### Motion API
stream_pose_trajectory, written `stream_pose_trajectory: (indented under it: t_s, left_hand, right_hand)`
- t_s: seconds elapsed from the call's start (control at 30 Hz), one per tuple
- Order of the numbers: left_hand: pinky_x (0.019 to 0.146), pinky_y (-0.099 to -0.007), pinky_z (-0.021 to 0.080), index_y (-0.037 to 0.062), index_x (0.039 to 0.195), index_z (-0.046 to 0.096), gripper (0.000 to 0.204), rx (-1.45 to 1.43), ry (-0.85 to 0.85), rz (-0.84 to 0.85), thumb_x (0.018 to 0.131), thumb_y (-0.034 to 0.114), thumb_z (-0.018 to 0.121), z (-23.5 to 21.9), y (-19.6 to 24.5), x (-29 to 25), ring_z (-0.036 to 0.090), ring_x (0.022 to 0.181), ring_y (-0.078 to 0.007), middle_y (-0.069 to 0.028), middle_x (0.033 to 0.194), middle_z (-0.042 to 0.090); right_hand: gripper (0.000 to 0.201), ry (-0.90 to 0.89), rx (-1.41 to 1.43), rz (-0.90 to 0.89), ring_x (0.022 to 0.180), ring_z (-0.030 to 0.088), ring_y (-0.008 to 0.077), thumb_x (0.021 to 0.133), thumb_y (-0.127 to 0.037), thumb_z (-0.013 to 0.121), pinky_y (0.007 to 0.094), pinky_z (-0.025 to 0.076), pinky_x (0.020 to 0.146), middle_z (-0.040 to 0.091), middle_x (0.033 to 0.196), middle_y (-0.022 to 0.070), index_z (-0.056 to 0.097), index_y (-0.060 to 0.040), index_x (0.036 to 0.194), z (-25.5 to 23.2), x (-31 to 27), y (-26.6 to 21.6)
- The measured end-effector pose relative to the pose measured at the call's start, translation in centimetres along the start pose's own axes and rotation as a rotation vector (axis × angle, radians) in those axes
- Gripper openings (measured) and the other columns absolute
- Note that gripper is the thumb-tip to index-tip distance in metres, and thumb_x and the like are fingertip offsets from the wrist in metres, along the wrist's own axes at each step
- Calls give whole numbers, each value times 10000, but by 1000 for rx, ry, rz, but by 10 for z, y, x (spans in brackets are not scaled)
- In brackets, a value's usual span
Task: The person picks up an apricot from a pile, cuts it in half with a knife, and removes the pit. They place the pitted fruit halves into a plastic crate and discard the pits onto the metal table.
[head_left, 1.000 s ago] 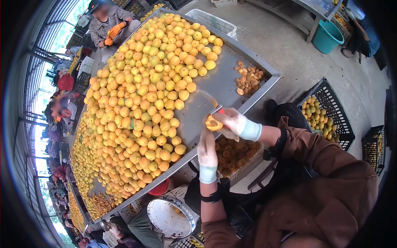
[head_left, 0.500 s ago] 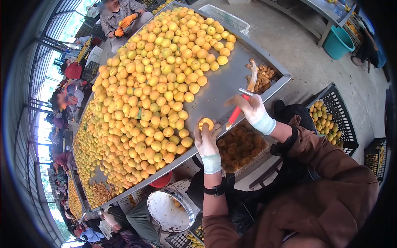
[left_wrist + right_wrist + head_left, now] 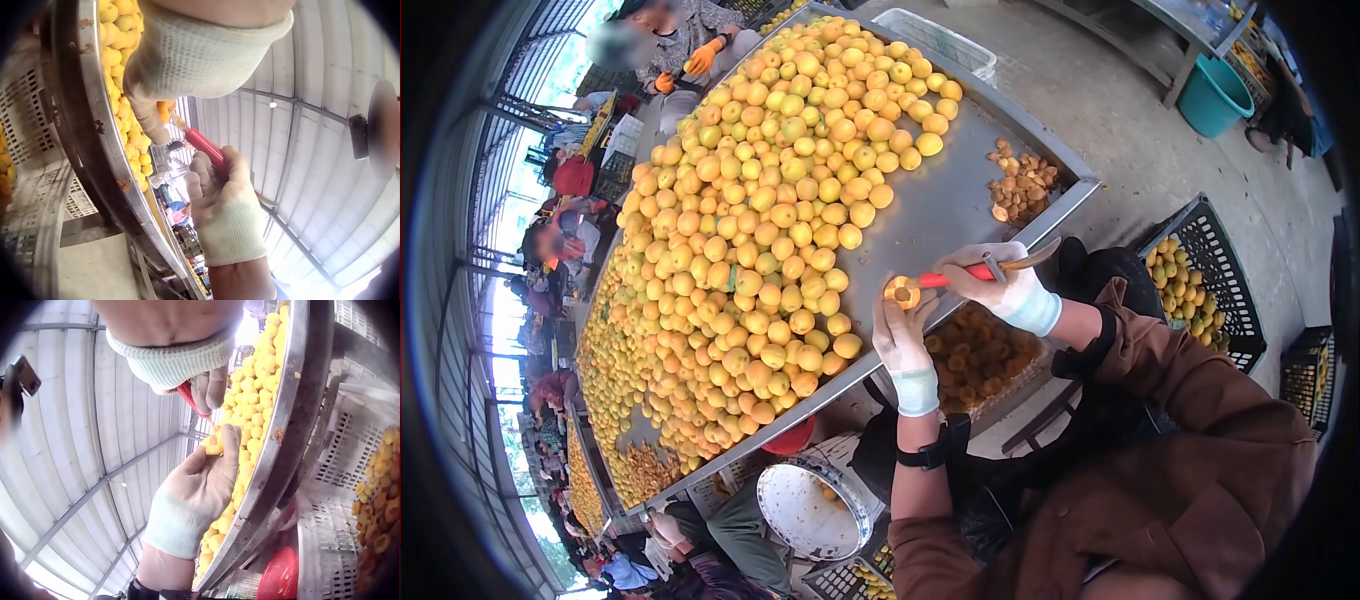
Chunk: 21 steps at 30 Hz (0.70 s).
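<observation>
My gloved left hand (image 3: 903, 345) holds a yellow-orange apricot (image 3: 902, 293) up in its fingertips, near the table's edge. The fruit's cut face shows a round, darker middle. In my gloved right hand (image 3: 1005, 290) is a red-handled knife (image 3: 955, 276) with a curved metal blade. That blade points away from the fruit, past the hand's far side. The handle's other end, with a small pale tip, meets the apricot. From the right wrist view, the apricot (image 3: 214, 442) sits between thumb and fingers, the red handle (image 3: 192, 400) slanting down to it.
A wide metal table (image 3: 925, 220) bears a big heap of apricots (image 3: 740, 240). Brown pits (image 3: 1022, 185) lie in its far corner. Below its edge stands a crate of halved fruit (image 3: 985, 350); a black crate (image 3: 1200, 290) is on the right. A white bucket (image 3: 815, 510) stands lower left.
The knife's blade was at the apricot, then out toward the pits with a pale blur beside it. Now the knife is turned round, its handle end brought back left to the fruit.
</observation>
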<state>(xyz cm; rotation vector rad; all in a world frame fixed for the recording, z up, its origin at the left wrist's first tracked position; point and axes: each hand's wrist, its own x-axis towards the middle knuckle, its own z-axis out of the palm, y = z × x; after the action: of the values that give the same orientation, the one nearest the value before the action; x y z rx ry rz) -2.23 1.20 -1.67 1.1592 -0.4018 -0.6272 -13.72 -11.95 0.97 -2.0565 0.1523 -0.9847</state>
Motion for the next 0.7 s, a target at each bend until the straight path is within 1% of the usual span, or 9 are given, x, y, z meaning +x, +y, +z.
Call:
stream_pose_trajectory:
  t_s: [0.1,0.23,0.33,0.4,0.53,0.6,0.63,0.67,0.7]
  left_hand:
    - [898,-438,552,-46,1350,419,441,109,14,51,1045,271,386,4,5,-2,599,1070,-317,-210,1243,508]
    - [862,-412,577,-65,1328,443,420,308,13,149,1050,242,372,4,1,-5,593,1094,-299,-215,1240,515]
    - [854,-412,579,-71,1315,453,425,341,14,136,1051,251,372,-1,-4,-3,618,1049,-293,-214,1205,547]
    - [845,-405,581,-72,1308,454,422,296,10,102,1050,251,374,-2,-4,-2,633,1013,-291,-208,1177,564]
    - [780,-406,591,-90,1271,448,426,198,4,65,1050,264,362,8,3,-4,676,868,-308,-220,1075,594]
    - [763,-398,587,-89,1248,458,414,172,3,46,1050,262,365,6,2,-4,675,852,-300,-215,1054,600]
    - [746,-390,584,-89,1224,469,403,145,2,28,1049,260,369,4,1,-3,674,837,-291,-211,1033,607]
    - [746,-390,584,-89,1224,469,403,149,12,35,1049,260,369,2,0,-2,674,837,-291,-211,1033,607]
    - [742,-384,581,-87,1208,474,397,137,16,17,1049,262,371,1,-3,-2,672,828,-287,-207,1022,609]
  right_hand:
    - [195,9,-31,-112,816,663,238,789,-8,647,298,549,698,671,977,81,655,-60,977,3,0,3]
    - [186,5,-73,-119,823,665,246,797,-18,648,300,550,703,672,979,82,655,-63,977,6,-3,6]
    - [185,-5,-39,-104,819,667,237,793,-22,647,296,551,711,670,972,80,655,-64,973,7,-4,8]
    - [183,-53,19,39,820,669,218,794,-27,644,293,546,731,671,979,86,659,-69,972,8,-6,12]
    - [166,-23,34,146,830,673,198,816,-34,638,299,543,744,681,1001,84,663,-58,978,6,-5,19]
    - [162,59,427,492,882,670,200,851,-49,622,303,534,784,690,1029,79,671,-71,1004,1,2,10]
    - [160,8,151,243,933,661,212,878,-63,607,296,522,823,694,1043,77,674,-76,1024,0,-2,20]
    - [160,2,159,236,933,661,212,878,-63,607,296,522,823,694,1043,77,674,-76,1024,3,-2,23]
    - [166,30,292,360,944,657,215,880,-57,599,292,515,838,694,1038,77,674,-82,1027,6,-2,26]
